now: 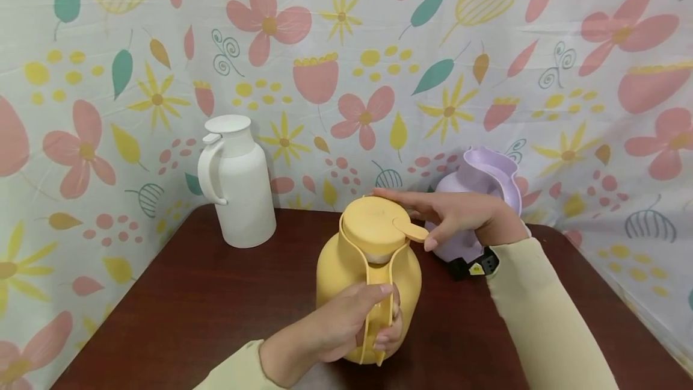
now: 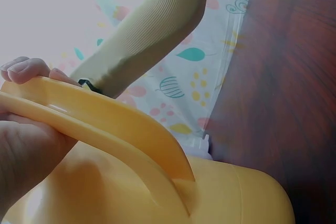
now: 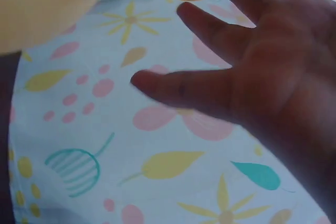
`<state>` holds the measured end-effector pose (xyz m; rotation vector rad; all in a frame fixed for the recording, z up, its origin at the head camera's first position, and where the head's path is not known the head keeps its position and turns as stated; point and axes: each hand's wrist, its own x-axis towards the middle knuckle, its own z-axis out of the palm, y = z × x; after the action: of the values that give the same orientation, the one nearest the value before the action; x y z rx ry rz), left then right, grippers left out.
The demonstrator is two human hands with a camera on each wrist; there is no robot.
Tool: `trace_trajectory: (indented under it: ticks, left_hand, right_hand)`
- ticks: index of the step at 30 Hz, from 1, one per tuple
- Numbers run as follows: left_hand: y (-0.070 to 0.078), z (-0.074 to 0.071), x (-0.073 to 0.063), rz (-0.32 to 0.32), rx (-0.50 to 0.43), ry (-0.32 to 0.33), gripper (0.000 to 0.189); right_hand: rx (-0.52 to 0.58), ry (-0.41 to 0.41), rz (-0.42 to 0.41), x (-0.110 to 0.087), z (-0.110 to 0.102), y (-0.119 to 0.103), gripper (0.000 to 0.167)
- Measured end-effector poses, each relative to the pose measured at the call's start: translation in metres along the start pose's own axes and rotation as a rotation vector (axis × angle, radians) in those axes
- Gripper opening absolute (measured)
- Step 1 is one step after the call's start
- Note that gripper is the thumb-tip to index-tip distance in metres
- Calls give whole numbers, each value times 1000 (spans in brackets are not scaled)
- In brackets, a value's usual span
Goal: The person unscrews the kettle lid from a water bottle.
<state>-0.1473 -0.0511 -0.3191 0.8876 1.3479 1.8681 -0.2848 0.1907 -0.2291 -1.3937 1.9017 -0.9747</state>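
Observation:
A yellow thermos jug stands on the table at the middle of the head view, its handle turned toward me. My left hand grips that handle, fingers curled round it, as the left wrist view also shows. On top sits a round yellow lid with a small lever pointing right. My right hand is at the lid's right side, fingers stretched out over its far edge and thumb by the lever tip. In the right wrist view the fingers are spread and the palm holds nothing.
A white thermos jug stands at the back left of the dark brown table. Behind my right wrist is a lilac jug, partly hidden. A flower-patterned cloth hangs directly behind the table.

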Motion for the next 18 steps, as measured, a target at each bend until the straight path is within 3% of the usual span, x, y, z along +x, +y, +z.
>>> trace_trajectory:
  ticks: [3,6,10,12,15,18]
  left_hand:
    - [0,1,1,-2,12,9,45]
    - [-1,1,1,-19,6,26,38]
    - [-1,3,0,-34,9,39,33]
    - [0,3,0,-35,17,44,34]
    - [1,4,0,-35,27,54,34]
    - [1,4,0,-30,28,63,35]
  right_hand:
    - [25,72,-74,-4,5,1,101]
    - [-32,324,-93,-6,25,-5,96]
    - [-167,718,31,0,69,-16,88]
    - [-243,852,121,5,89,-21,86]
    - [-309,975,230,14,107,-27,80]
    - [-332,1030,306,22,113,-30,74]
